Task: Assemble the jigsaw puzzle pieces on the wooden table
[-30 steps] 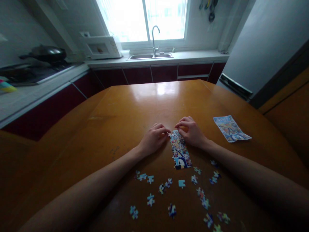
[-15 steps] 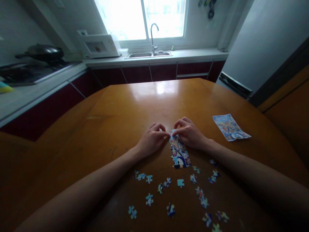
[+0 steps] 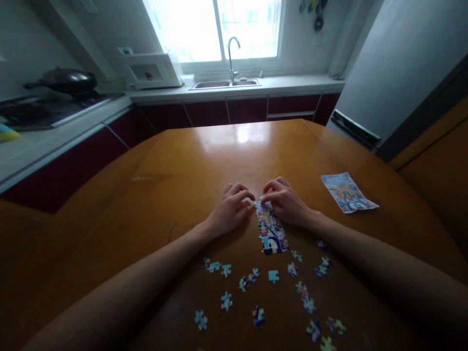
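Observation:
A partly joined jigsaw puzzle, a narrow upright strip with a blue cartoon dog's face at its near end, lies flat on the wooden table. My right hand curls over its upper right edge, the thumb on the top part and the fingers bent around the far corner. My left hand is at the upper left edge, thumb and index finger slightly apart beside a small light-blue puzzle piece. That piece sits at the strip's edge; whether it is joined I cannot tell.
Several loose puzzle pieces lie scattered on the table between my forearms and the near side. A creased picture sheet lies to the right. Beyond are a sink, a microwave and a wok.
My left thumb and index finger have parted and drawn slightly back from the puzzle's upper left edge. My right hand stays almost still on the puzzle.

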`<state>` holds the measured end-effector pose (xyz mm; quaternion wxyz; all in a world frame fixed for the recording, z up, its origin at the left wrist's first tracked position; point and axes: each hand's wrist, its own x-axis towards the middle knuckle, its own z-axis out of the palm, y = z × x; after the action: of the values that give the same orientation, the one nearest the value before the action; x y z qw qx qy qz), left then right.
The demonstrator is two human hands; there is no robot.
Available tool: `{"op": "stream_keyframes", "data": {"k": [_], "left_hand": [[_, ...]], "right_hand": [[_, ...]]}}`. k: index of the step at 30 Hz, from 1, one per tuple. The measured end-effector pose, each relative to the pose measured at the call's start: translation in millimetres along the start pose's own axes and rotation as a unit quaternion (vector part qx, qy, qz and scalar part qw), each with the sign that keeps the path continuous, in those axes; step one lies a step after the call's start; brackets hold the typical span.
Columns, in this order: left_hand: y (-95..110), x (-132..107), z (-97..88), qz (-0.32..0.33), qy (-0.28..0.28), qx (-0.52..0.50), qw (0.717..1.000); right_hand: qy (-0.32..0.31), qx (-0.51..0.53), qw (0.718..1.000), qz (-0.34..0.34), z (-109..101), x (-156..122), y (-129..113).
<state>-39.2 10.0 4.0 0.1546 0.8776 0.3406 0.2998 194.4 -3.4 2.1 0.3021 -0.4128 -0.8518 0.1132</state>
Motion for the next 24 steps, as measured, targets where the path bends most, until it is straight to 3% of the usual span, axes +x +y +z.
{"op": "stream_keyframes", "data": {"k": [6, 12, 19, 24], "left_hand": [[-0.8, -2.0, 1.7, 0.034, -0.022, 0.026, 0.999], [-1.3, -2.3, 1.7, 0.039, -0.030, 0.039, 0.998], [-3.0, -2.1, 2.9, 0.031, -0.028, 0.037, 0.998], [-3.7, -1.8, 4.0, 0.028, -0.015, 0.028, 0.999]], "right_hand": [[-0.006, -0.014, 1.000, -0.007, 0.9, -0.1, 0.9], [0.070, 0.022, 0.997, 0.033, 1.8, 1.3, 3.9], [0.016, 0.016, 1.000, 0.006, 4.6, -0.3, 1.5], [0.019, 0.012, 1.000, 0.006, 6.1, 1.4, 3.4]]}}
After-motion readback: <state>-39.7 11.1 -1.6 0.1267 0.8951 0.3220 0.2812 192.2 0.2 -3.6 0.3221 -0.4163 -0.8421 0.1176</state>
